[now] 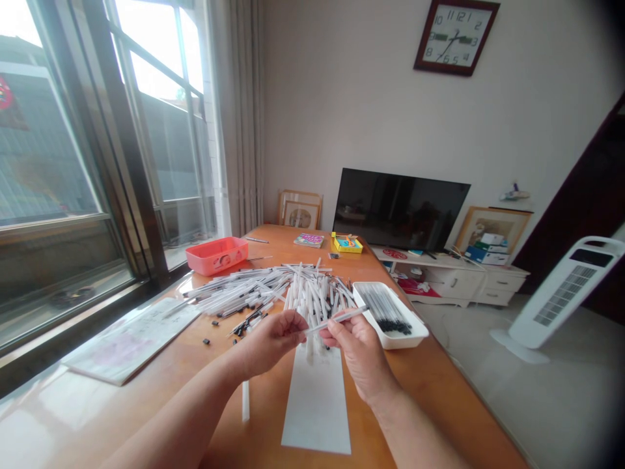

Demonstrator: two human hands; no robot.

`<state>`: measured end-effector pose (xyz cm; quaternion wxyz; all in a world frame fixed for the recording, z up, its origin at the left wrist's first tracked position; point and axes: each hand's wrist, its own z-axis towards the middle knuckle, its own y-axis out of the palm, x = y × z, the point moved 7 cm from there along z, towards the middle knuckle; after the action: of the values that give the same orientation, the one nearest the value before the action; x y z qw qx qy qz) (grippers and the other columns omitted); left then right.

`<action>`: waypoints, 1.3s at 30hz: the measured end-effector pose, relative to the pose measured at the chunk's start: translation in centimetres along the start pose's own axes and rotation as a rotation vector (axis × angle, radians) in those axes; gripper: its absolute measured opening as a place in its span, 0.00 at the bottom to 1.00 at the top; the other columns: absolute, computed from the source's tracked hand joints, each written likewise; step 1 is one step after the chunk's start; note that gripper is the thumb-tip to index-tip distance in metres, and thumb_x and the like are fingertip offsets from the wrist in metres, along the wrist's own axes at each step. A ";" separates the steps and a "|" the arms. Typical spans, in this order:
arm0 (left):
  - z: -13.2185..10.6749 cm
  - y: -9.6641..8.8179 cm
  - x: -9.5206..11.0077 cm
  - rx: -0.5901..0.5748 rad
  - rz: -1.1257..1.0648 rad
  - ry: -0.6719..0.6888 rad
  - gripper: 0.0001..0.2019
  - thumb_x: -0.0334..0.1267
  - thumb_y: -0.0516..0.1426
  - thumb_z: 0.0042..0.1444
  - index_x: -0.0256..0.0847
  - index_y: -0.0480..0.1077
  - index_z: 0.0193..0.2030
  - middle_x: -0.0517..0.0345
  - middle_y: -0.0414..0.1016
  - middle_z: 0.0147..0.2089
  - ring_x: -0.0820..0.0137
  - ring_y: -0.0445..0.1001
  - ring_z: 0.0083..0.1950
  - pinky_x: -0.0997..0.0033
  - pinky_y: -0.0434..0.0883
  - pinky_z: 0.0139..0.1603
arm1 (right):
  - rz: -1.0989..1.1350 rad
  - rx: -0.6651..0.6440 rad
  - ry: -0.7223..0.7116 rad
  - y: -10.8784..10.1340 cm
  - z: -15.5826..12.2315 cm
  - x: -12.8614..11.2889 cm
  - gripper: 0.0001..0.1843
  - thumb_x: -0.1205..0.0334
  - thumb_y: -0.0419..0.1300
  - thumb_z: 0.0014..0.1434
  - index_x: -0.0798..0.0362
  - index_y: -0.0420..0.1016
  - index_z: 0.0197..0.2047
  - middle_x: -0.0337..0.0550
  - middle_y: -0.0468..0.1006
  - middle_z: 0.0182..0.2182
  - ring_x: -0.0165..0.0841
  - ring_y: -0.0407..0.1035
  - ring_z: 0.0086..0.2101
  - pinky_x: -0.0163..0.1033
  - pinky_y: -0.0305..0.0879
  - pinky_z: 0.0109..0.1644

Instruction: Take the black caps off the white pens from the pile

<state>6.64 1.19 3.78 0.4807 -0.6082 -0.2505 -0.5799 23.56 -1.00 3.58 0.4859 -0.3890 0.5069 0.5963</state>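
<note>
Between both hands I hold a slim pen with a whitish barrel (352, 314), tilted slightly up to the right, its dark end pointing right. My left hand (273, 342) is closed on the pen's left end. My right hand (361, 352) pinches it nearer the middle with thumb and fingers. Just beyond lies a large heap of white pen barrels (312, 293), with more pen parts (244, 290) fanned out to the left. A white tray (415, 335) to the right holds a row of clear pens with black ends (385, 309). Small black caps (206, 341) lie loose on the left.
Under the hands lies a white paper strip (317, 417), with a single white tube (245, 400) beside it. A large booklet (131, 342) and a red basket (217, 256) are on the left of the wooden table (430, 397). A yellow box (347, 244) stands farther back.
</note>
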 end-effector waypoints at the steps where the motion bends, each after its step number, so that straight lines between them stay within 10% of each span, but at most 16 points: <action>1: 0.0 0.0 0.1 0.002 0.002 -0.011 0.13 0.47 0.61 0.56 0.38 0.72 0.40 0.57 0.73 0.34 0.69 0.69 0.36 0.71 0.65 0.38 | -0.001 -0.002 0.002 0.0 0.0 0.0 0.17 0.50 0.66 0.57 0.53 0.70 0.41 0.43 0.79 0.33 0.37 0.76 0.35 0.44 0.71 0.43; 39: -0.6 0.4 1.5 0.092 -0.012 0.044 0.17 0.51 0.57 0.58 0.36 0.75 0.37 0.56 0.73 0.29 0.70 0.67 0.32 0.70 0.65 0.36 | 0.086 0.005 0.037 0.7 -0.4 0.2 0.19 0.48 0.66 0.57 0.55 0.78 0.43 0.50 0.82 0.37 0.39 0.76 0.38 0.47 0.70 0.47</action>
<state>6.96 0.11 5.03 0.5100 -0.5711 -0.2701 -0.5838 22.81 -1.35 3.43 0.4514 -0.3767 0.5336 0.6080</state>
